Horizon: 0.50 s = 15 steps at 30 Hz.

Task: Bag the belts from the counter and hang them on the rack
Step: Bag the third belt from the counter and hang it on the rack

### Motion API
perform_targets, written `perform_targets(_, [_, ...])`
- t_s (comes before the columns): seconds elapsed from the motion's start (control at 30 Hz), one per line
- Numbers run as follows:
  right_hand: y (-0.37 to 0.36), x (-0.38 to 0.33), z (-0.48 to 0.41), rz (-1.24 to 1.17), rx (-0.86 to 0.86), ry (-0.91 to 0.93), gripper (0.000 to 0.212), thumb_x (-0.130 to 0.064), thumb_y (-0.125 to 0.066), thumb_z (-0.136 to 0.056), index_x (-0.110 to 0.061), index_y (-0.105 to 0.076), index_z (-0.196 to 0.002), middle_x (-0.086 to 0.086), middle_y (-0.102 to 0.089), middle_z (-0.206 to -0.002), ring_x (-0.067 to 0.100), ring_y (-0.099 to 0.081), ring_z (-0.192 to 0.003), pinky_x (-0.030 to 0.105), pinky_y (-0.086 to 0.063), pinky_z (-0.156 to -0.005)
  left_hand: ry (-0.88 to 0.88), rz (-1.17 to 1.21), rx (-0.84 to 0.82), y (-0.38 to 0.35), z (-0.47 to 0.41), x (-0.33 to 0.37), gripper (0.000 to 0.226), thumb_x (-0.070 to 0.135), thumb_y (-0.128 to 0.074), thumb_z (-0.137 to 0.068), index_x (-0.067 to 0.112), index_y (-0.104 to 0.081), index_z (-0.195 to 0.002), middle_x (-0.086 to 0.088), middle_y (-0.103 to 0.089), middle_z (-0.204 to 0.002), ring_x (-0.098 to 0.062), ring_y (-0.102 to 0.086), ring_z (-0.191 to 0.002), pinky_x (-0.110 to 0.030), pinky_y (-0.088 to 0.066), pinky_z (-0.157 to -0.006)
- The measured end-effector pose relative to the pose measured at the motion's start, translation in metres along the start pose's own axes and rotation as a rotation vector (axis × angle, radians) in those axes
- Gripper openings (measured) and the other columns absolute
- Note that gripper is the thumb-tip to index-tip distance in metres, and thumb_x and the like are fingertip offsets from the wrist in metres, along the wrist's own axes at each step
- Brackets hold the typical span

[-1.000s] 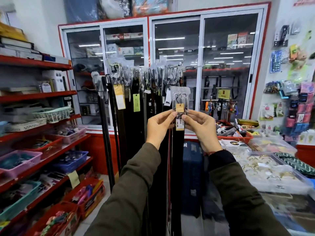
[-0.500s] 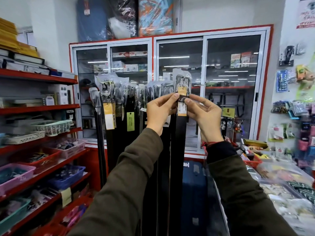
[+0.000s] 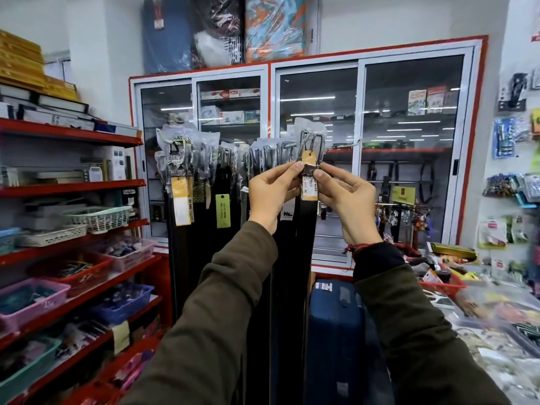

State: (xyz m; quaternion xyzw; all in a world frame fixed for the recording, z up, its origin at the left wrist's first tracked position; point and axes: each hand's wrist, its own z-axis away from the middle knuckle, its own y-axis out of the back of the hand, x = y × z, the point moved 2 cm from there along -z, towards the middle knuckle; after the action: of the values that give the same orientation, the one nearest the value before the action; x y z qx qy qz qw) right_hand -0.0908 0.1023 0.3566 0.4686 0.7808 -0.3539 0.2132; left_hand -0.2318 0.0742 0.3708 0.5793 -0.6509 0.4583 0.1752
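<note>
Two olive sleeves are reaching up from the near edge toward the middle of the scene. The left hand (image 3: 273, 190) is pinching the bagged belt (image 3: 305, 229) just below its buckle, thumb and forefinger closing on the left edge of the strap. The right hand (image 3: 347, 197) is pinching the same strap from the right edge, with its remaining fingers curling loosely and a red thread circling the wrist. Both hands are meeting at the strap, fingertips nearly touching each other. A tan tag (image 3: 308, 157) and a white price label (image 3: 309, 188) are hanging at the pinch point. The buckle (image 3: 312, 144), wrapped in clear plastic, is sitting at the level of the rack rod (image 3: 342, 145); whether it is hooked on is not discernible. The black strap is hanging straight down between the sleeves. To the left, a row of hanging belts (image 3: 204, 200) is occupying the same rack, several carrying yellow and green tags. A blue suitcase (image 3: 336, 331) is standing below right of the strap. Red shelves (image 3: 73, 188) holding baskets are running along the left side. Farther back, a glass cabinet (image 3: 362, 112) is spanning the wall.
</note>
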Motion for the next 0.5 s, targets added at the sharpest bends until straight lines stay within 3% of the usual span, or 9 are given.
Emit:
perform_targets(0.13, [-0.004, -0.002, -0.005, -0.003, -0.004, 0.027, 0.028, -0.009, -0.077, -0.089, -0.002, -0.074, -0.116, 0.006, -0.083, -0.091, 0.015, -0.078, -0.082, 0.027, -0.063, -0.071, -0.015, 0.041, 0.010, -0.002, -0.003, 0.001, 0.015, 0.016, -0.076, -0.089, 0.007, -0.079, -0.101, -0.007, -0.079, -0.087, -0.011, -0.072, -0.069, -0.019, -0.059, -0.059])
perform_targets(0.3, [-0.005, 0.004, -0.006, 0.053, -0.032, -0.031, 0.033, -0.008, -0.074, -0.091, 0.002, -0.071, -0.122, 0.017, -0.079, -0.101, 0.015, -0.077, -0.081, 0.027, -0.065, -0.072, 0.028, 0.063, 0.062, 0.005, -0.005, -0.010, 0.022, 0.015, -0.075, -0.089, 0.002, -0.076, -0.107, -0.008, -0.078, -0.086, -0.010, -0.073, -0.066, -0.017, -0.058, -0.056])
perform_targets(0.43, [-0.008, 0.017, -0.003, 0.128, -0.010, -0.009, 0.031, -0.008, -0.069, -0.095, 0.000, -0.069, -0.125, 0.024, -0.076, -0.113, 0.024, -0.075, -0.096, 0.034, -0.065, -0.081, -0.008, 0.042, 0.062, 0.014, -0.006, -0.019, 0.013, 0.015, -0.076, -0.089, 0.010, -0.078, -0.101, -0.003, -0.080, -0.084, -0.011, -0.076, -0.073, -0.022, -0.061, -0.065])
perform_targets(0.5, [-0.008, 0.024, 0.001, 0.326, 0.039, 0.127, 0.028, -0.010, -0.065, -0.098, -0.006, -0.070, -0.126, 0.017, -0.075, -0.120, 0.024, -0.074, -0.105, 0.043, -0.064, -0.089, -0.121, -0.070, 0.075, 0.018, -0.007, -0.021, 0.022, 0.015, -0.074, -0.091, 0.009, -0.075, -0.112, -0.004, -0.079, -0.095, -0.014, -0.076, -0.084, -0.026, -0.062, -0.073])
